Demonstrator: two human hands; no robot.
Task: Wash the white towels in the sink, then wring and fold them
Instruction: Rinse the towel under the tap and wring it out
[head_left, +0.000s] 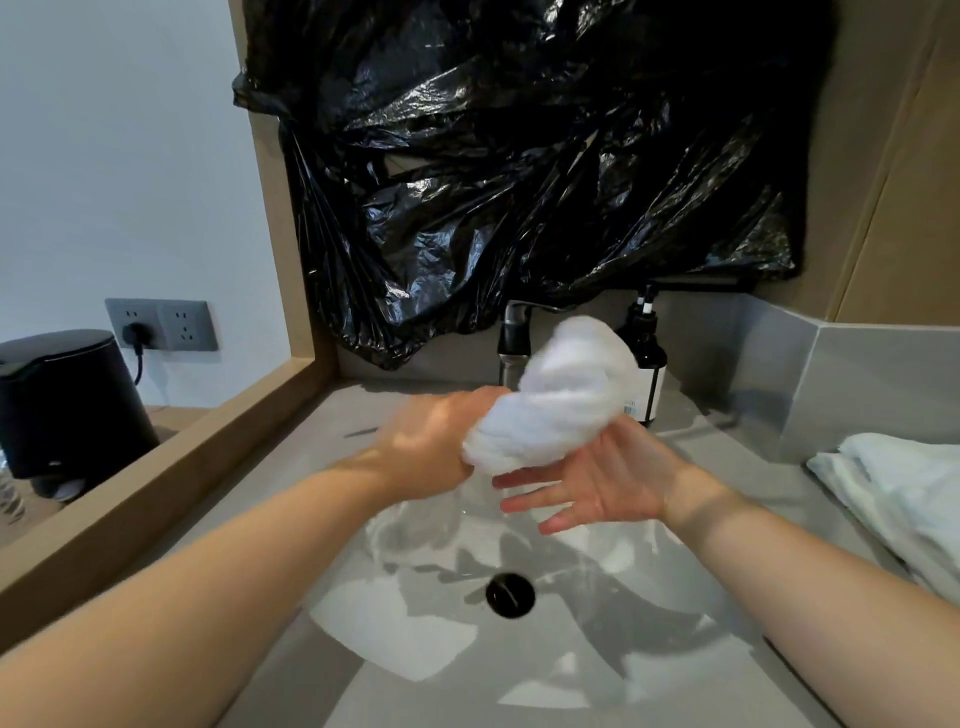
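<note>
Both forearms reach in from the lower corners and meet above the sink (363, 691), a pale grey basin with water lying in it and a black drain (510, 595) directly beneath the hands. At the meeting point the left hand (434, 444) is closed around the lower end of a twisted white towel (558, 397), knuckles toward the camera, though motion blur softens its outline. From that clamped end the towel rises up and to the right as a thick rolled bundle. Under the bundle the right hand (597, 480) lies palm up with fingers spread apart, the towel resting against its thumb side rather than being gripped. Just behind the towel stand a chrome faucet (514, 338) and a dark pump bottle (644, 358), both partly hidden by the bundle. Above them a crumpled black plastic bag (519, 156) covers the wall. To the right of the hands, on the counter, sits a stack of folded white towels (904, 488). Far left of the grip, past a wooden ledge, are a black bin (67, 400) and a wall socket (161, 325) with a plug in it.
</note>
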